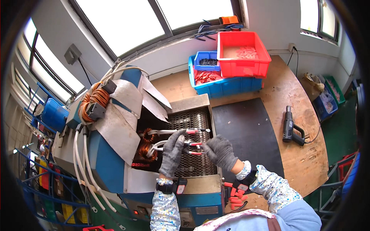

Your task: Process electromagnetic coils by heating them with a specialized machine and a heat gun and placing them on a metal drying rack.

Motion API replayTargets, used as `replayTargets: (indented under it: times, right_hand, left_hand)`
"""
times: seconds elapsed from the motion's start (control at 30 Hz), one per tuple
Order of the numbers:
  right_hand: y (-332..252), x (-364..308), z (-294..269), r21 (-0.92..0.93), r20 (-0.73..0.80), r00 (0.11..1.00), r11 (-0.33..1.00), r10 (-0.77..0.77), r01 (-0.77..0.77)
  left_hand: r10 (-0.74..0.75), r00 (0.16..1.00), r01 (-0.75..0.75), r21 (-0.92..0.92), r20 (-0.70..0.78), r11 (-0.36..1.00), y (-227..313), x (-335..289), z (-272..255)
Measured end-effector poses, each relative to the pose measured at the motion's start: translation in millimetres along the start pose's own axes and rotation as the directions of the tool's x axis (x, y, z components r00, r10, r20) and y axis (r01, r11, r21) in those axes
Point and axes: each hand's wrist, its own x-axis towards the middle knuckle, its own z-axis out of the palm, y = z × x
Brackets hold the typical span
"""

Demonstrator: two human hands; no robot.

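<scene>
Handling white cables [163, 131] with red sleeves [191, 131] and metal ends, leading from copper coils [146, 150] and lying across the metal mesh [192, 120] of a blue machine [108, 165], coils to the left, tips to the right. Reaching the grey-gloved left hand [172, 154] across the cables between coils and sleeves, fingers pointing toward the far side and bending slightly; covering the cables there, so leaving it impossible to tell whether gripping any. Curling the fingers of the right hand [221, 151], also gloved in grey, into a mostly closed shape right at the tip of the middle cable; hiding the fingertips, so not showing whether pinching that end. Wearing dark straps [165, 188] around both wrists, over patterned cuffs [165, 210].

Working beside bent metal flaps [117, 141] left of the mesh, with a bigger copper coil [96, 101] sitting atop the machine farther left. Having a black mat [246, 131] just right of the mesh on the wooden desk [308, 165], and a black heat gun [291, 129] lying farther right. Facing, at the far side, a red bin [244, 70] overlapping a light blue bin [227, 89], with a small blue box [206, 67] just left of the red one. Having loose red pieces [235, 199] near the right forearm.
</scene>
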Motion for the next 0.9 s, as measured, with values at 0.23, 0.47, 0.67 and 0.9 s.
replayTargets:
  times: [0.23, 0.47, 0.67, 0.9]
  right_hand:
    - [23, 6, 10, 0.141, -0.099, 0.980, 0.978, 0.172, -0.157]
    - [45, 50, 16, 0.204, 0.083, 0.991, 0.972, 0.101, -0.116]
    - [36, 47, -4, 0.288, 0.333, 0.938, 0.937, 0.094, -0.196]
    - [57, 54, 3, 0.347, 0.280, 0.928, 0.876, 0.246, -0.336]
  left_hand:
    - [0.068, 0.997, -0.080, 0.476, 0.043, 0.876, -31, 19, 4]
    - [0.169, 0.981, -0.192, 0.408, 0.091, 0.893, -23, 28, 9]
    - [0.171, 0.981, -0.195, 0.456, 0.094, 0.868, -31, 49, 12]
    - [-0.194, 0.978, 0.172, 0.228, 0.077, 0.958, -10, 48, 28]
